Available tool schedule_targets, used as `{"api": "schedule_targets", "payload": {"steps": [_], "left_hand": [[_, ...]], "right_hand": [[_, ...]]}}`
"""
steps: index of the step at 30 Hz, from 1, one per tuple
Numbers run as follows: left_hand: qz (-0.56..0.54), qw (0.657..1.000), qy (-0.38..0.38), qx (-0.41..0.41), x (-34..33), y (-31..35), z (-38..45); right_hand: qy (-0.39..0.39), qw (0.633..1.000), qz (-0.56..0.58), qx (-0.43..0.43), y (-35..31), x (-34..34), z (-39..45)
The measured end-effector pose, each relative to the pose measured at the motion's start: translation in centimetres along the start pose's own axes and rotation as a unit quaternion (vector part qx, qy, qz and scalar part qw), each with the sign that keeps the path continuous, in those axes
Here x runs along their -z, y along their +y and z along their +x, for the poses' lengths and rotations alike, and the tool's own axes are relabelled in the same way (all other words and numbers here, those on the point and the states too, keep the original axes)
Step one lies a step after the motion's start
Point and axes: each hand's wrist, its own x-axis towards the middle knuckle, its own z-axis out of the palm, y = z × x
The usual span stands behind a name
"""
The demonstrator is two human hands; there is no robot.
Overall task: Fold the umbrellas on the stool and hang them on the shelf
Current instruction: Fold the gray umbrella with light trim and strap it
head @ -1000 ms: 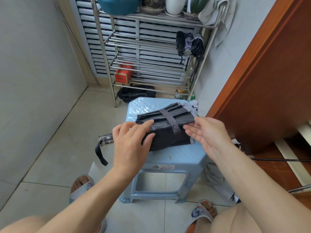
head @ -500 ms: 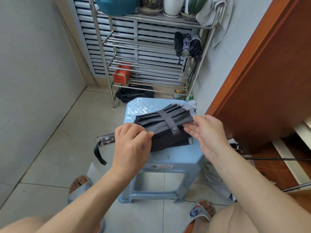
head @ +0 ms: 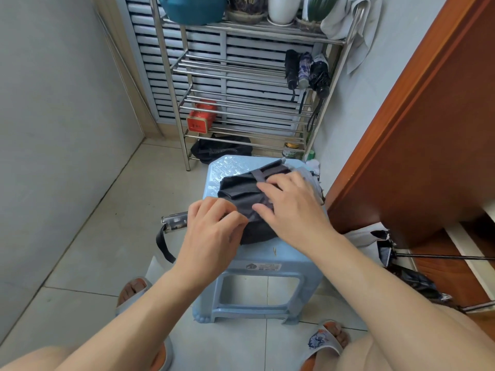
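right hand (head: 292, 207) now laid flat across umbrella (head: 241, 191), fingers straight | left hand (head: 214, 231) curled, pinching canopy edge | stool (head: 257, 263) | strap unfastened, hanging not begun

Dark folded umbrella (head: 242, 190) lies across top of light blue stool (head: 257, 253), handle end (head: 174, 222) overhanging stool's left edge. Left hand (head: 214, 231) grips umbrella's near end; right hand (head: 292, 207) lies fingers-flat on its fabric. Behind stool, three folded umbrellas (head: 306, 69) hang on metal shelf (head: 241, 76).
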Motion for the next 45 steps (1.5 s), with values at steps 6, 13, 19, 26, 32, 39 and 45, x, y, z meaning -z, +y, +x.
{"api": "schedule_targets", "payload": {"steps": [6, 13, 19, 26, 32, 39, 45], "left_hand": [[-0.072, 0.972, -0.156, 0.158, 4.4, -3.4, 1.1], [-0.013, 0.951, -0.242, 0.191, 5.4, -5.8, 0.3], [-0.084, 0.928, -0.229, 0.280, 6.0, -5.8, 0.9], [-0.416, 0.683, -0.287, 0.527, 6.0, -4.7, 2.0], [-0.192, 0.803, -0.357, 0.436, 5.5, -3.6, 2.0], [-0.076, 0.964, -0.074, 0.243, 3.6, -1.5, 2.0], [-0.167, 0.947, -0.087, 0.261, 1.6, -0.1, 2.9]], "right_hand": [[0.027, 0.999, -0.005, 0.024, 0.0, -1.1, -0.5], [-0.015, 0.951, 0.234, -0.201, 0.0, 1.9, -0.7], [-0.081, 0.734, 0.534, -0.411, 0.8, 4.3, -1.8], [-0.102, 0.676, 0.569, -0.457, 1.2, 3.5, -1.7], [-0.045, 0.680, 0.561, -0.470, 1.0, 1.9, -1.1], [-0.038, 0.749, 0.490, -0.444, 1.0, 1.0, -1.2], [-0.034, 0.796, 0.434, -0.421, 0.8, 1.9, -1.3]]}}
